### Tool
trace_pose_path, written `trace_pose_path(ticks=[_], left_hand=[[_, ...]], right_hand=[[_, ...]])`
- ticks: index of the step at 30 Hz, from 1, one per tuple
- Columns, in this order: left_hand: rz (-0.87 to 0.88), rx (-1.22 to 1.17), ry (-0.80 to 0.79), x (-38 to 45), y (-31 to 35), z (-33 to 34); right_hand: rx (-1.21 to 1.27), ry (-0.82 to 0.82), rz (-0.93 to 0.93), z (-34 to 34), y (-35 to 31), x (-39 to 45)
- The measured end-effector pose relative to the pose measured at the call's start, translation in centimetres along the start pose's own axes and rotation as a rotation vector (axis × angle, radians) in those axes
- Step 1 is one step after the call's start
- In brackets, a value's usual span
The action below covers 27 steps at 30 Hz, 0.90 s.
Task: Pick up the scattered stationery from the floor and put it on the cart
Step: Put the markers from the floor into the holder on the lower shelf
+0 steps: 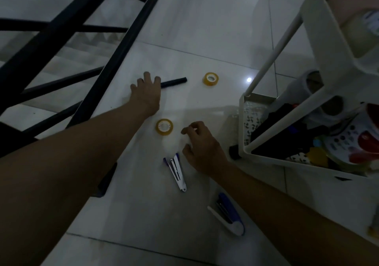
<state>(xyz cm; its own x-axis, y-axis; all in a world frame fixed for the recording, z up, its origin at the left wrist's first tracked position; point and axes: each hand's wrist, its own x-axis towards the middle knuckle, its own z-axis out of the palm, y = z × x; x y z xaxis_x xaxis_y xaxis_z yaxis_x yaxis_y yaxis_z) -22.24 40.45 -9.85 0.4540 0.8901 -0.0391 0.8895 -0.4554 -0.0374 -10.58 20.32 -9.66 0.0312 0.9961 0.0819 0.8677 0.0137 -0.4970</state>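
On the pale tiled floor lie a black marker (175, 81), two yellow tape rolls (210, 78) (164, 126), and two blue-and-white staplers (176, 171) (229, 217), both lying open. My left hand (146, 93) reaches out with spread fingers over the marker's left end, hiding that end. My right hand (203, 149) hovers with loosely curled fingers, holding nothing, between the nearer tape roll and the upper stapler. The white cart (320, 46) stands at the right.
A black metal stair railing (114, 60) runs diagonally at the left, with steps below it. The cart's lower tray (266, 157) holds several coloured items. A black caster (234, 153) sits at the cart's near corner.
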Motion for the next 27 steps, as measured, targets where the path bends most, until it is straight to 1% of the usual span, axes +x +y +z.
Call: trace_pose_path(ticks=[2, 3, 6, 9, 12, 14, 16, 19, 23, 27], left_hand=[[0.035, 0.073, 0.041, -0.3, -0.4, -0.1], [0.048, 0.101, 0.034, -0.4, -0.5, -0.1], [0.075, 0.140, -0.055, -0.5, -0.6, -0.2], [0.128, 0.203, -0.082, -0.6, -0.2, -0.5], [0.122, 0.160, -0.139, -0.8, 0.2, -0.9], [0.150, 0.128, -0.173, -1.2, 0.2, -1.4], [0.202, 0.122, -0.160, -1.6, 0.0, -2.2], [0.283, 0.090, -0.084, -2.3, -0.9, -4.3], [0.371, -0.074, -0.002, -3.6, -1.9, -7.7], [0.434, -0.189, 0.018, -6.1, -1.4, -10.8]], right_hand=[[-0.003, 0.002, -0.024, -0.4, -0.1, -0.2], [-0.005, 0.000, -0.035, -0.6, -0.2, -0.3], [-0.018, -0.004, -0.050, -1.4, -0.1, -0.5], [-0.024, -0.001, -0.034, -2.0, 0.1, -0.8], [-0.034, -0.012, -0.015, -2.2, 0.4, -1.2], [-0.056, -0.033, -0.011, -2.3, 0.5, -1.5], [-0.085, -0.055, -0.031, -2.5, 0.4, -1.8], [-0.139, -0.075, -0.101, -3.2, -0.1, -1.9], [-0.199, -0.080, -0.197, -5.1, -1.2, -1.8], [-0.206, -0.038, -0.266, -7.6, -2.2, -2.5]])
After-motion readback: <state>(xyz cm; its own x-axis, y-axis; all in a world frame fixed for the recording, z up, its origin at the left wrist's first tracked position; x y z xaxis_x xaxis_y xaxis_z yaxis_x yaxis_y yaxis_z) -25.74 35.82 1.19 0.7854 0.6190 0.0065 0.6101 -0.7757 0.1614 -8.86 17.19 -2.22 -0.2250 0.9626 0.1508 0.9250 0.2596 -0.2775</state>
